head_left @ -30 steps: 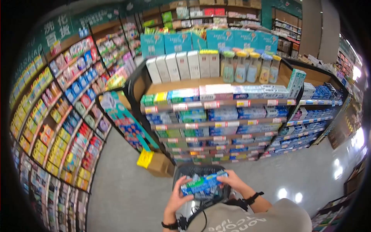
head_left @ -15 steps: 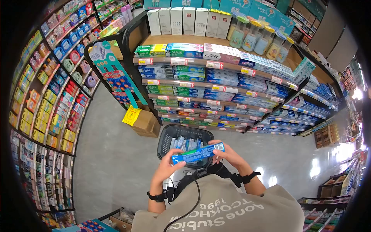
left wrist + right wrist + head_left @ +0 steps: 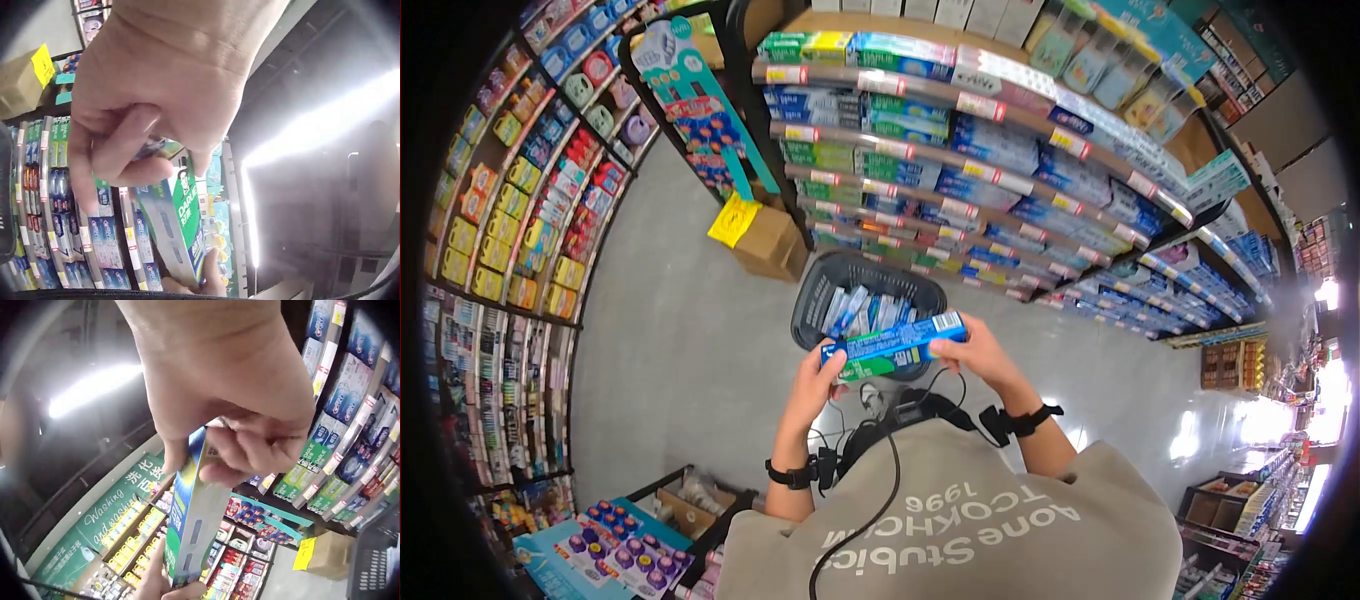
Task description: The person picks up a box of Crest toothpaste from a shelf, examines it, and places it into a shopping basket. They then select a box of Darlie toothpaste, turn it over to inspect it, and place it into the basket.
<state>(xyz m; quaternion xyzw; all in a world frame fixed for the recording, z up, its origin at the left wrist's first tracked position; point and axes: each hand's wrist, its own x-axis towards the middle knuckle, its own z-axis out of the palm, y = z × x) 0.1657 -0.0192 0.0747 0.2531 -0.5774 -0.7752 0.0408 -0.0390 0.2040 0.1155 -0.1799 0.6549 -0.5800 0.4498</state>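
Note:
A blue and green Darlie toothpaste box (image 3: 890,347) is held level in front of the body, one hand at each end. My left hand (image 3: 811,380) grips one end, its thumb on the near face. At the other end my right hand (image 3: 980,352) grips the box beside its barcode. In the left wrist view the green panel of the toothpaste box (image 3: 185,199) shows, with a slotted side next to it. Below the box stands a dark grey shopping basket (image 3: 802,318) with several small boxes (image 3: 865,310) in it.
A shelf rack (image 3: 990,180) of toothpaste boxes rises beyond the basket. Beside it stand a cardboard carton (image 3: 770,245) with a yellow sign (image 3: 734,220) and a teal display stand (image 3: 710,130). Shelves of detergent (image 3: 510,230) line the left; a blue display (image 3: 600,555) sits near the lower left.
The head view has tilted downward, so the shelves sit higher in it and the basket shows more fully. Both hands keep the toothpaste box, which has turned to show its green face.

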